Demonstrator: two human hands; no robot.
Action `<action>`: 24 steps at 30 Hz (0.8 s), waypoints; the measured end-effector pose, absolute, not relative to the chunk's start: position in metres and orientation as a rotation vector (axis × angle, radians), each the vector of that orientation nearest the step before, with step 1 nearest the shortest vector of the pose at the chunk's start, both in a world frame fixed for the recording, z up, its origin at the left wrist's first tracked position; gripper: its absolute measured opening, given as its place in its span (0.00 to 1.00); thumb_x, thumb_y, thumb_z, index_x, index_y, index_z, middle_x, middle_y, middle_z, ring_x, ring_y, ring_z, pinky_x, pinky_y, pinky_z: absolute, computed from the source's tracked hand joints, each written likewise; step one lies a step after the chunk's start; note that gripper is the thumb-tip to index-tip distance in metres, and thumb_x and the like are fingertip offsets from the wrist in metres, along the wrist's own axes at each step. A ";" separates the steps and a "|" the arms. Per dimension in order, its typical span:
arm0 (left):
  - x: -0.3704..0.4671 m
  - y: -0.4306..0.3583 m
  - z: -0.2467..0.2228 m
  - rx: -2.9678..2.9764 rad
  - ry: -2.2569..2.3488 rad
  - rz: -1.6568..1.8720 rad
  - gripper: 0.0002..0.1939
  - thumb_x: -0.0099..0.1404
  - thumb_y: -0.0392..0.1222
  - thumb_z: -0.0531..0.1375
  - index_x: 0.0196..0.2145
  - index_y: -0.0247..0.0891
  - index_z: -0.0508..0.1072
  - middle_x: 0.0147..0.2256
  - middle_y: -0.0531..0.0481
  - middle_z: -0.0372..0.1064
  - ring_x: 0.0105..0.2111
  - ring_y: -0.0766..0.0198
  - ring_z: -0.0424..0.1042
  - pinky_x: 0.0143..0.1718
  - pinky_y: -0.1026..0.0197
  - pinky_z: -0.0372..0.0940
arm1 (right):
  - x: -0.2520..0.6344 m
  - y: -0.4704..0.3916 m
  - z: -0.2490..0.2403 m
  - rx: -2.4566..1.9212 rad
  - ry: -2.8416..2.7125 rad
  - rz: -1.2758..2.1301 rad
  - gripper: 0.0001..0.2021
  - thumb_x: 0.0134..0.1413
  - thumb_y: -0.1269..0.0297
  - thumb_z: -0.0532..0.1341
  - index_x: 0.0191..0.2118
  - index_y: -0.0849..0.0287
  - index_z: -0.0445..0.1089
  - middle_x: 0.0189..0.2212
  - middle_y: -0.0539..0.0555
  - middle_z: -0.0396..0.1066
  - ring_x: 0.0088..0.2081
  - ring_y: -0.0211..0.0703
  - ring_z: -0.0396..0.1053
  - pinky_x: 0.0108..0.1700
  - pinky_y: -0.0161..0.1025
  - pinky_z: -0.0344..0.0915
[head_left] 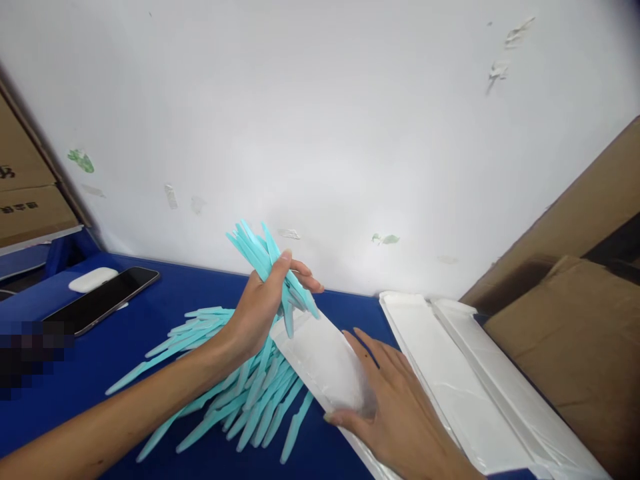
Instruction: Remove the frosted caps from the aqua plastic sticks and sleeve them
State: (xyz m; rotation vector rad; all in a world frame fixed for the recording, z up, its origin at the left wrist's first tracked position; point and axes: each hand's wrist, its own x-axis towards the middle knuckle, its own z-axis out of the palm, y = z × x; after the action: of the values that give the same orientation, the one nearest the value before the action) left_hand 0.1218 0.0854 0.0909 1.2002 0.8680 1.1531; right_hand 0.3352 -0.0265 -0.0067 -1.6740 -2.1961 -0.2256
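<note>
My left hand point(265, 300) is closed around a bunch of turquoise eyebrow razors point(255, 247), slim plastic sticks with paler covered ends. The lower ends of the bunch point down at the mouth of a white plastic bag point(320, 360); whether any tips are inside it I cannot tell. On the bag's lower part lies my right hand point(395, 400), thumb at one edge and fingers at the other, gripping it. Beneath my left forearm a loose pile of the same razors point(270, 393) spreads over the blue table point(200, 280).
More flat white bags point(465, 373) lie stacked at the right, beside a cardboard box point(565, 360). A phone point(105, 303) and a white case point(93, 280) rest at the left. Behind the table rises a white wall point(320, 120); boxes point(30, 200) stand far left.
</note>
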 end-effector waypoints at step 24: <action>0.121 0.092 0.078 1.221 0.890 1.163 0.22 0.71 0.60 0.55 0.37 0.37 0.74 0.34 0.44 0.80 0.39 0.50 0.79 0.40 0.54 0.68 | 0.321 -0.031 -0.018 -1.754 -2.279 -0.147 0.37 0.66 0.43 0.55 0.72 0.57 0.51 0.68 0.65 0.57 0.62 0.65 0.66 0.56 0.63 0.72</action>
State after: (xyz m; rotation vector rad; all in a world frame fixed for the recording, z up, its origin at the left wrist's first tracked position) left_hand 0.1212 0.0918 0.0777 1.2211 0.8904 1.1626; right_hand 0.3213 -0.0306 -0.0184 -1.7535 -2.2787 -0.1468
